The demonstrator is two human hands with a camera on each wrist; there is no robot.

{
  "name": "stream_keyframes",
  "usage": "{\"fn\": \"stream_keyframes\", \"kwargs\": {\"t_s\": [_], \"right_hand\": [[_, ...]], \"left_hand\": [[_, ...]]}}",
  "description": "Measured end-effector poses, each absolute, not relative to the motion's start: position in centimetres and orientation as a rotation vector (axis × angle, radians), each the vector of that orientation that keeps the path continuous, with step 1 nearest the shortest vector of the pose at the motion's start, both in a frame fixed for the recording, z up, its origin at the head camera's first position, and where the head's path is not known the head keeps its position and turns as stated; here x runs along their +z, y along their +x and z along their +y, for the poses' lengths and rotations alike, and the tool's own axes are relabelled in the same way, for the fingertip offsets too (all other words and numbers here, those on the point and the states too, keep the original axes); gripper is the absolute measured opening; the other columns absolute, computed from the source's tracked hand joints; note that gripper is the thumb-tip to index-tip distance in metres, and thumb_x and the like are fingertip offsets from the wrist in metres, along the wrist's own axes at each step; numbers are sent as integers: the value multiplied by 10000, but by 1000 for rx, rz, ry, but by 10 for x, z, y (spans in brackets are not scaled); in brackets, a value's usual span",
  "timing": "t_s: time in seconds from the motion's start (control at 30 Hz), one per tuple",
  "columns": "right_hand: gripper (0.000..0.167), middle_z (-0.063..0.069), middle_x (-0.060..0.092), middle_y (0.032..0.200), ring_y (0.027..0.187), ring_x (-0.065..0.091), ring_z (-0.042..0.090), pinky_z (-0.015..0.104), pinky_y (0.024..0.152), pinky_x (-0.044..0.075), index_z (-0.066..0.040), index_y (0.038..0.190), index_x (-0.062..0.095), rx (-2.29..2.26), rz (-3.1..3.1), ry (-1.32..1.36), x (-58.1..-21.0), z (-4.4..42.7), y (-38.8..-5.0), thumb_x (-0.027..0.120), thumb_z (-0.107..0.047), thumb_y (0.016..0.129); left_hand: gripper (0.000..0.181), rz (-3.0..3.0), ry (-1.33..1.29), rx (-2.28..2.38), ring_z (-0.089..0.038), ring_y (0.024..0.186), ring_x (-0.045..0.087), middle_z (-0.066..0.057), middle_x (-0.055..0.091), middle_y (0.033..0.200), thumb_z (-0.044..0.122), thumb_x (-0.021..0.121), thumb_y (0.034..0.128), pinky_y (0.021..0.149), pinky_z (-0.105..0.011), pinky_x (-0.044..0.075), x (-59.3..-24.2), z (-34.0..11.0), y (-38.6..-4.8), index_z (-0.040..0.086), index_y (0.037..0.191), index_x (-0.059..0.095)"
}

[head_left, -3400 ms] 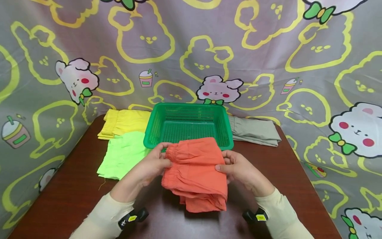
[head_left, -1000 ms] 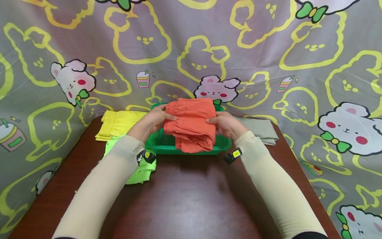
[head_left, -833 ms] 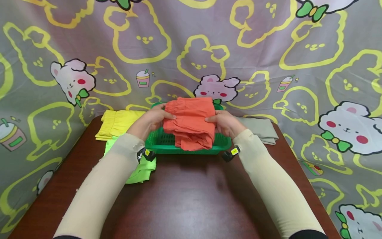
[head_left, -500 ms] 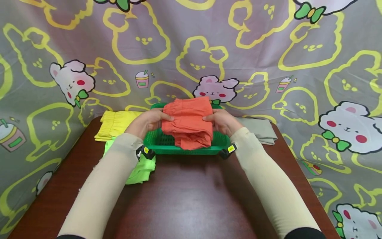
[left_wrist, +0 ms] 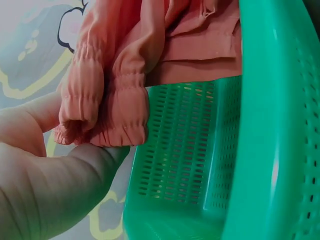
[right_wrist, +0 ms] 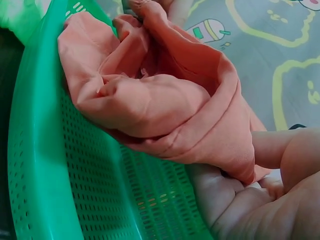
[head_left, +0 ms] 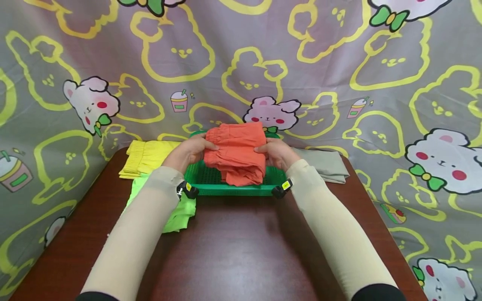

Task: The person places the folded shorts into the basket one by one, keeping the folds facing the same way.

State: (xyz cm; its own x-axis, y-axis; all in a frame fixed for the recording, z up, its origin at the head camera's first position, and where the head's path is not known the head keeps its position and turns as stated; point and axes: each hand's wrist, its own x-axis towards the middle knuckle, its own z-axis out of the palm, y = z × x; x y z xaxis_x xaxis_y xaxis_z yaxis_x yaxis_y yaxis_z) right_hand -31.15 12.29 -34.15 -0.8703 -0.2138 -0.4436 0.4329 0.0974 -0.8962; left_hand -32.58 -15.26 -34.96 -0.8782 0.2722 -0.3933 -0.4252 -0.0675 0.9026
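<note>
Folded orange elastic-waist pants hang level over the green plastic basket, within its outline in the head view. My left hand pinches the gathered elastic edge, thumb on top and fingers beneath. At the opposite folded edge, my right hand grips the cloth between thumb and fingers. In the left wrist view the elastic end shows close up, with the perforated basket wall behind. The right wrist view shows loose folds beside the basket rim. Some fingertips are hidden under the cloth.
Folded yellow pants lie left of the basket, with a bright green garment in front, partly behind my left arm. A folded grey garment lies to the right. The brown table ends against a patterned curtain.
Both hands have carried the orange pants forward from in front of the basket to over it. During the last second, the pants have shifted only slightly left and down.
</note>
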Motion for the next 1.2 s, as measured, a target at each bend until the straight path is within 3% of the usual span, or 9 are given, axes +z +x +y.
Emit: {"fn": "stream_keyframes", "kwargs": {"t_s": [0.17, 0.4, 0.53, 0.63, 0.93, 1.2], "right_hand": [[517, 105, 649, 1264, 900, 718, 184, 377, 790, 615, -141, 1508, 460, -1834, 1906, 210, -347, 121, -314, 607, -70, 1017], [519, 112, 611, 1335, 1030, 682, 228, 405, 828, 612, -150, 1531, 425, -1806, 1892, 196, -362, 119, -317, 576, -84, 1038], [540, 118, 589, 1395, 1137, 656, 268, 466, 922, 582, -158, 1554, 400, -1804, 1876, 204, -366, 118, -318, 560, -77, 1045], [554, 115, 579, 1410, 1183, 636, 275, 482, 970, 558, -161, 1570, 375, -1806, 1875, 208, -365, 116, -318, 546, -75, 1050], [546, 130, 544, 1430, 1187, 620, 277, 505, 1006, 532, -145, 1589, 321, -1789, 1847, 187, -368, 117, -322, 479, -60, 1073], [559, 139, 528, 1434, 1163, 618, 271, 507, 1008, 531, -141, 1600, 291, -1781, 1843, 183, -373, 117, -325, 462, -50, 1076]], "left_hand": [[867, 1762, -166, 2004, -345, 1364, 486, -139, 370, 1609, -166, 560, 934, 793, -339, 608, -352, -154, -327, 160, 1643, 181], [900, 1799, -185, 1973, -358, 1367, 486, -140, 361, 1614, -165, 574, 928, 947, -419, 571, -361, -156, -327, 176, 1650, 159], [890, 1807, -183, 1966, -360, 1321, 517, -150, 379, 1601, -163, 578, 928, 824, -386, 612, -368, -157, -330, 171, 1648, 176], [880, 1810, -175, 1970, -358, 1313, 518, -148, 384, 1596, -162, 571, 929, 807, -380, 614, -371, -157, -332, 171, 1647, 186], [881, 1818, -171, 1968, -346, 1366, 473, -138, 366, 1608, -170, 560, 925, 1044, -467, 509, -378, -153, -335, 158, 1647, 176], [887, 1834, -181, 1997, -346, 1402, 438, -147, 347, 1619, -193, 551, 910, 1127, -510, 425, -383, -150, -335, 145, 1642, 181]]}}
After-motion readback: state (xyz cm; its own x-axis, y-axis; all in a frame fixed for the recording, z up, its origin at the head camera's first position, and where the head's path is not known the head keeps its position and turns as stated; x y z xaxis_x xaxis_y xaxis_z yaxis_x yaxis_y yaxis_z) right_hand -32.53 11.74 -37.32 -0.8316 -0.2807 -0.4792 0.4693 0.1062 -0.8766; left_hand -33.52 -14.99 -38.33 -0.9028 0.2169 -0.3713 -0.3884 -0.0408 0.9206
